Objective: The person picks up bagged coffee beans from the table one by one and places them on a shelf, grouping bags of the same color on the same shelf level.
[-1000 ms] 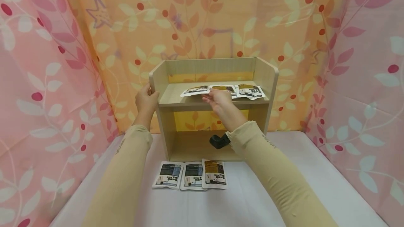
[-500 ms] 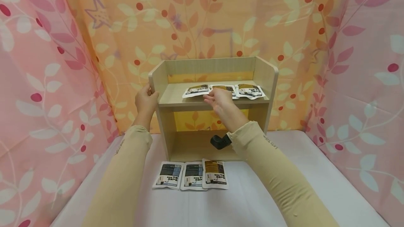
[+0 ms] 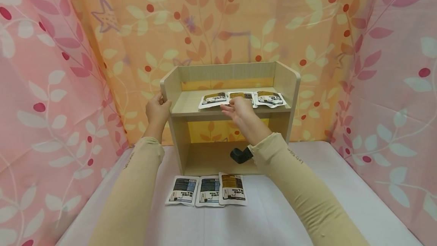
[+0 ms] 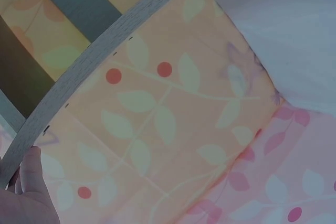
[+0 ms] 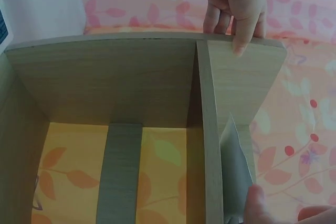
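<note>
My left hand [image 3: 157, 111] grips the front edge of the left side panel [image 4: 89, 66] of a small wooden shelf unit [image 3: 227, 67]. My right hand [image 3: 240, 111] is at the upper shelf, pinching the near right corner of a white packet with a brown and black label [image 3: 213, 99]. In the right wrist view that packet [image 5: 234, 169] slants up off the board, its plain underside showing beside my fingers. Two similar packets lie to its right: a middle one [image 3: 241, 95], partly hidden by my hand, and a right one [image 3: 269, 98].
Before the unit, two blue-black labelled packets, one left [image 3: 183, 190] and one middle [image 3: 207, 191], lie on the white tabletop [image 3: 273, 215]. A brown-labelled packet [image 3: 233, 188] overlaps the middle one. A black wrist device [image 3: 240, 155] hangs under the right sleeve. Patterned curtains [image 3: 129, 48] surround the table.
The left packet on the upper shelf has shifted slightly right and more of its label now shows. My right hand has moved slightly right with it. My left hand stays on the panel.
</note>
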{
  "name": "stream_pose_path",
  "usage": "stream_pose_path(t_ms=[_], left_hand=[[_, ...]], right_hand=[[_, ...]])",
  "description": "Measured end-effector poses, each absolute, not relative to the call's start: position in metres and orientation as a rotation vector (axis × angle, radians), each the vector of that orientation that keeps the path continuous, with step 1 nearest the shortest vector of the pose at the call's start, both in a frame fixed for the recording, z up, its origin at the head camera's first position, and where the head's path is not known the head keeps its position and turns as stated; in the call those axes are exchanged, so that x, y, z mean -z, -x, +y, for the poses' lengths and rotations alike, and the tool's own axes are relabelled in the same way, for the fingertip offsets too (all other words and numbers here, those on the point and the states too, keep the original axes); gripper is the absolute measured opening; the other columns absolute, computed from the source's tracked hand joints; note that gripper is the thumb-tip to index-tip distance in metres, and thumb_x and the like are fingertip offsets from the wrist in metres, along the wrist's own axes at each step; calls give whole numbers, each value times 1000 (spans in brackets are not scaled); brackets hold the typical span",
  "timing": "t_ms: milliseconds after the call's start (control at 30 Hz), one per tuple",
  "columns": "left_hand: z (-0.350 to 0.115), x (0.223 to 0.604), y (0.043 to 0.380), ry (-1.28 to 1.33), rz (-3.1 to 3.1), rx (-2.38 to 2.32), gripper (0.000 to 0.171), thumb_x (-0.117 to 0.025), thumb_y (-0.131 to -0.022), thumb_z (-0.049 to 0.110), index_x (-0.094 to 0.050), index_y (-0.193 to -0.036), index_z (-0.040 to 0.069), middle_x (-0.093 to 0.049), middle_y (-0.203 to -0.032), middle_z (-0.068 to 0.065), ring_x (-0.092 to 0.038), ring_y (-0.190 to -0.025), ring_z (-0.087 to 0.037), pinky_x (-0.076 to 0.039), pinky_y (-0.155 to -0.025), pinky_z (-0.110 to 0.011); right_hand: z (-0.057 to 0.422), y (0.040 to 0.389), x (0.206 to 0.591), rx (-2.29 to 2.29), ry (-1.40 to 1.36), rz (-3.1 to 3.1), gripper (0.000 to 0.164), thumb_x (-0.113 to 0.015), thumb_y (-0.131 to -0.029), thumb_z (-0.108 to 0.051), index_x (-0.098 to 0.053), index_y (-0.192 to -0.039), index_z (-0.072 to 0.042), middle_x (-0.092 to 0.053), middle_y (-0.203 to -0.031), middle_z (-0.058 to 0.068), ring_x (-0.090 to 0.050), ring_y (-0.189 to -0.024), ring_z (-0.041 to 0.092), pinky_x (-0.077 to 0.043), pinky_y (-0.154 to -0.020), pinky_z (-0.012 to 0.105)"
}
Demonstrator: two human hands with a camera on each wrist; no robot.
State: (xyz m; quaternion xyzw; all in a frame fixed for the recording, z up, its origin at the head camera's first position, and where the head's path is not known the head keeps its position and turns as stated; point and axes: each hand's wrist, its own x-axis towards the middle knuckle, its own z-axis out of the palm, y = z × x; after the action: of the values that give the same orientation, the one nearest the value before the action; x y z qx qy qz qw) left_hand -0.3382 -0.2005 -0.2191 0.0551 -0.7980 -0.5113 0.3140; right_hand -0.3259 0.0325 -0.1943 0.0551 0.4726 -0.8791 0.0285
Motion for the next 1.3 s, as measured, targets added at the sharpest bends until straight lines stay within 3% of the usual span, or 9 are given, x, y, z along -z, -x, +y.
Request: stream_pose_path(t_ms=[100,333,533,633,867,1167,1300], left_hand=[[-200,219,338,-140,-2100,1343,32,-56,-90,4,-64,-122,1,-67,-114,-20,-57,-99,-26,-44,-92,-38],[-200,219,337,-141,-2101,1351,34,-56,-90,4,-64,-123,2,-66,-117,-19,-58,-105,-27,-44,-96,-39],[-201,220,338,-146,-2100,1357,37,-57,-91,5,-63,-127,4,-66,-118,-19,-59,-107,-27,-43,-98,-39],[-201,220,338,-146,-2100,1361,37,-57,-91,5,-62,-128,5,-65,-120,-18,-59,-110,-27,-43,-99,-39],[-202,218,339,-145,-2094,1366,39,-57,-91,6,-62,-129,5,-65,-121,-19,-58,-111,-27,-44,-98,-39],[-202,215,338,-169,-2101,1407,39,-57,-91,5,-61,-130,5,-65,-121,-19,-59,-109,-25,-46,-95,-37],[-202,215,337,-173,-2099,1485,45,-56,-92,6,-56,-137,9,-62,-126,-19,-59,-115,-25,-46,-97,-37]], right_hand=[[32,327,192,2723,-184,1449,67,-38,-95,10,-14,-155,-8,-21,-158,17,-54,-123,34,-45,-98,38],[36,326,193,2810,-151,1228,76,-30,-93,15,-1,-157,-15,-10,-161,14,-43,-132,38,-37,-105,43],[52,319,199,2820,-90,1075,59,-31,-100,7,-16,-155,-8,-23,-157,18,-35,-138,36,-30,-110,42],[62,313,203,2810,-37,987,56,-31,-102,3,-18,-155,-8,-22,-158,16,-30,-141,33,-25,-112,39],[87,298,220,2792,-4,885,51,-34,-104,-4,-24,-154,-9,-29,-155,13,-34,-140,27,-25,-112,36],[104,287,246,2756,2,905,51,-29,-103,-2,-20,-154,-7,-30,-154,15,-32,-140,26,-27,-111,35],[112,281,261,2728,-21,923,51,-29,-103,-2,-19,-153,-6,-45,-136,16,-50,-124,24,-32,-108,34]])
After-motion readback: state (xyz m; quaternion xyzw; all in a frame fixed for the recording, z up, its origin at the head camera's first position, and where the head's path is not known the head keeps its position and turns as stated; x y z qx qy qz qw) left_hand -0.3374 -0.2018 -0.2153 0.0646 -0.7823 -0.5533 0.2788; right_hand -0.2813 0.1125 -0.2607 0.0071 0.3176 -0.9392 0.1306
